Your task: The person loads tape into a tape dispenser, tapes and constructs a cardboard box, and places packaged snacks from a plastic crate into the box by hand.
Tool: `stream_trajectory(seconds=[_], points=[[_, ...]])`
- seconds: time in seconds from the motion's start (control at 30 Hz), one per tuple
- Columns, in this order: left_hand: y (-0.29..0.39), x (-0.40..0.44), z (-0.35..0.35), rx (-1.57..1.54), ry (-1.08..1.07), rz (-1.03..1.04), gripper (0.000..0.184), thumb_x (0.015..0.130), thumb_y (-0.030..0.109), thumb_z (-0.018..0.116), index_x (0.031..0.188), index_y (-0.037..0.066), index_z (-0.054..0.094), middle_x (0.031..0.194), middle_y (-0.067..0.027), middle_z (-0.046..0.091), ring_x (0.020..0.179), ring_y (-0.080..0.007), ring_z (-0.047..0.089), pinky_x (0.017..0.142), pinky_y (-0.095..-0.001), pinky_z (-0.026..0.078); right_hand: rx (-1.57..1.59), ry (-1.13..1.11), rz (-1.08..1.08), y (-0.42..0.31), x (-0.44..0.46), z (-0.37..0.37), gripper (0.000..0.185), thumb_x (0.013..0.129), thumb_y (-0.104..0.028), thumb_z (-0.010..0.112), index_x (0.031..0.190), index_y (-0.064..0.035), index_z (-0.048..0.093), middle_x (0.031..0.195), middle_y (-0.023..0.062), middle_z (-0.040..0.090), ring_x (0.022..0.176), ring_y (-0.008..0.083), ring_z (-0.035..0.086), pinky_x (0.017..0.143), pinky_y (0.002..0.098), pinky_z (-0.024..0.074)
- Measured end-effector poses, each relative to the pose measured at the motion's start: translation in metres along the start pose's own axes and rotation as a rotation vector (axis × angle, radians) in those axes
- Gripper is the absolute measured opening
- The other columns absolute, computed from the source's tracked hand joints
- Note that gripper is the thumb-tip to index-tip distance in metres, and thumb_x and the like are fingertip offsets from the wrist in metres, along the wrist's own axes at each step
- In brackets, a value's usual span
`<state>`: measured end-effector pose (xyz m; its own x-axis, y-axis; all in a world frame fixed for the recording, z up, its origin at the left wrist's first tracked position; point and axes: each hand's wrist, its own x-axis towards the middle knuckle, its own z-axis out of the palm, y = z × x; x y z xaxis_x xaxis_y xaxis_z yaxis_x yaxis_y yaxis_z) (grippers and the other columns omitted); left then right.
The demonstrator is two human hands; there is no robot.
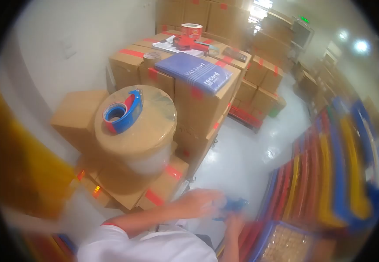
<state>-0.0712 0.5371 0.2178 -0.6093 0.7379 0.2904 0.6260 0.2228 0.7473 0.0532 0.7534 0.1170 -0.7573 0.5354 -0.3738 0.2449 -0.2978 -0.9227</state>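
Cartons [198, 109] are filling the left and centre. At lower centre, the left hand [200, 203] is sitting beside a blurred blue item [234, 204], the right hand [234, 225] just below; whether either is grasping, blur is hiding. Crates [325, 174] are standing right. Steadying the item one-handed would be freeing the other hand.
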Motion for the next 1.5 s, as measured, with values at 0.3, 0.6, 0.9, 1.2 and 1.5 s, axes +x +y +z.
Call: stream_trajectory(seconds=[0.3, 0.6, 0.9, 1.2, 1.5], points=[[0.06, 0.089, -0.223, 0.684, 0.303, -0.112, 0.043, 0.09, 0.02, 0.068, 0.13, 0.006, 0.064, 0.13, -0.0153, 0.066, 0.119, -0.0334, 0.062, 0.102, -0.0449, 0.048, 0.151, -0.26, 0.212, 0.019, 0.154, -0.023, 0.051, 0.096, -0.012, 0.061, 0.141, -0.0026, 0.04, 0.12, 0.0154, 0.058, 0.097, 0.031, 0.07, 0.078, 0.0451, 0.064], [-0.201, 0.226, -0.429, 1.071, 0.362, -0.857, 0.036, 0.095, 0.027, 0.056, 0.122, 0.006, 0.068, 0.118, -0.0223, 0.069, 0.108, -0.04, 0.066, 0.095, -0.049, 0.052, 0.1, -0.358, 0.144, -0.066, 0.287, -0.069, 0.055, 0.098, -0.015, 0.059, 0.147, -0.0044, 0.036, 0.122, 0.0158, 0.054, 0.102, 0.0354, 0.068, 0.08, 0.0507, 0.0627], [-0.194, 0.277, -0.423, 1.209, 1.013, -0.777, 0.034, 0.1, 0.029, 0.05, 0.119, 0.006, 0.068, 0.107, -0.0223, 0.072, 0.099, -0.0422, 0.068, 0.088, -0.05, 0.052, 0.165, -0.215, 0.183, -0.089, 0.418, -0.128, 0.045, 0.097, -0.015, 0.059, 0.138, -0.0071, 0.043, 0.118, 0.0148, 0.055, 0.104, 0.0379, 0.068, 0.077, 0.0516, 0.0627], [-0.128, 0.514, -0.374, 0.729, 0.837, -0.291, 0.026, 0.104, 0.025, 0.056, 0.103, 0.0, 0.061, 0.084, -0.0098, 0.064, 0.08, -0.0143, 0.059, 0.074, -0.0326, 0.049, 0.031, -0.248, 0.131, -0.148, 0.556, -0.071, 0.044, 0.096, -0.019, 0.065, 0.134, -0.0048, 0.048, 0.107, 0.01, 0.065, 0.092, 0.0232, 0.068, 0.078, 0.0409, 0.0586], [-0.112, 0.735, -0.313, 0.475, 0.295, -0.053, 0.029, 0.106, 0.025, 0.052, 0.115, -0.002, 0.057, 0.089, -0.0097, 0.061, 0.086, -0.0169, 0.057, 0.082, -0.0308, 0.047, 0.213, -0.18, 0.08, -0.213, 0.638, -0.051, 0.038, 0.097, -0.02, 0.065, 0.126, -0.0006, 0.05, 0.112, 0.0129, 0.064, 0.096, 0.0255, 0.069, 0.081, 0.0422, 0.0613]])
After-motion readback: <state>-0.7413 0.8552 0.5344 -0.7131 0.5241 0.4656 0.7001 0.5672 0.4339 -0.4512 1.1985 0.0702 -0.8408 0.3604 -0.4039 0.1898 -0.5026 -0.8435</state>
